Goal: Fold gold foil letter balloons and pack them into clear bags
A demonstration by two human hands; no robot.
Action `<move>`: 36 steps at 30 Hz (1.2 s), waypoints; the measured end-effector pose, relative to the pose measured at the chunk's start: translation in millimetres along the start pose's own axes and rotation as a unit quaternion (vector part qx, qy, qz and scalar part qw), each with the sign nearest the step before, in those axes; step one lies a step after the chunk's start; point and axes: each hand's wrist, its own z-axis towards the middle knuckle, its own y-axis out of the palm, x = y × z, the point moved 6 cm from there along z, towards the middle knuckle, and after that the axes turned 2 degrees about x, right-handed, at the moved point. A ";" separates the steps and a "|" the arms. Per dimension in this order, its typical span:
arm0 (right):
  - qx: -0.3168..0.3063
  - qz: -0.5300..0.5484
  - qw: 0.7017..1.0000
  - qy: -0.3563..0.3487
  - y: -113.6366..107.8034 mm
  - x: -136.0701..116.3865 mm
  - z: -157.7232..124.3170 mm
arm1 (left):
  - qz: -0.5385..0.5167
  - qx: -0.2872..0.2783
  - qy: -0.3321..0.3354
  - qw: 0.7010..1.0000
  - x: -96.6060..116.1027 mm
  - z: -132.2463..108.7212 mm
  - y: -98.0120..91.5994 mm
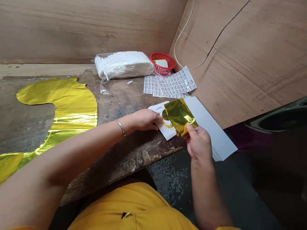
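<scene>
Head view: the right hand pinches a folded gold foil piece at its lower corner; the foil appears light, soft and slippery, best held by the edge. The left hand, fingers flat and ungripping, rests on a white card near the front edge of the worktop.

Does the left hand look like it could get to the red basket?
Probably yes. The left hand has only flat sheets of stickers between it and the red basket, so nothing tall blocks the way. It would need to stretch forward, though, off the white card it rests on.
</scene>
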 end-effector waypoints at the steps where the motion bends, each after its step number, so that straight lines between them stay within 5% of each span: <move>1: -0.002 -0.016 1.000 -0.023 0.0 -4.1 -2.4 | -0.042 0.012 -0.009 0.999 2.5 -3.6 -6.9; 6: -0.068 -0.183 0.961 -0.194 29.8 -37.9 -28.3 | -0.175 0.257 -0.157 0.937 14.1 -63.4 -80.6; 10: -0.204 -0.290 0.845 -0.401 104.5 -51.6 -64.4 | 0.063 0.297 -0.184 0.935 50.6 -146.2 -119.6; 14: -0.389 -0.285 0.710 -0.513 187.6 -25.0 -100.9 | 0.297 0.273 -0.197 0.894 74.1 -231.1 -115.9; 17: -0.471 -0.283 0.626 -0.553 235.6 1.5 -123.2 | 0.370 0.248 -0.221 0.867 79.8 -278.0 -103.3; 23: -0.578 -0.299 0.519 -0.554 278.8 28.0 -154.0 | 0.228 0.132 -0.261 0.929 69.4 -312.4 -65.5; 26: -0.580 -0.305 0.558 -0.510 275.1 18.0 -154.1 | 0.195 0.126 -0.292 0.928 63.5 -318.9 -53.9; 29: -0.521 -0.348 0.680 -0.380 270.7 10.8 -140.4 | 0.197 0.134 -0.296 0.925 62.9 -319.7 -49.1; 31: -0.499 -0.367 0.734 -0.277 270.9 15.8 -135.7 | 0.208 0.125 -0.296 0.924 63.2 -318.2 -47.7; 36: -0.490 -0.341 0.793 -0.118 285.3 39.4 -132.4 | 0.216 0.123 -0.294 0.923 63.3 -314.5 -49.3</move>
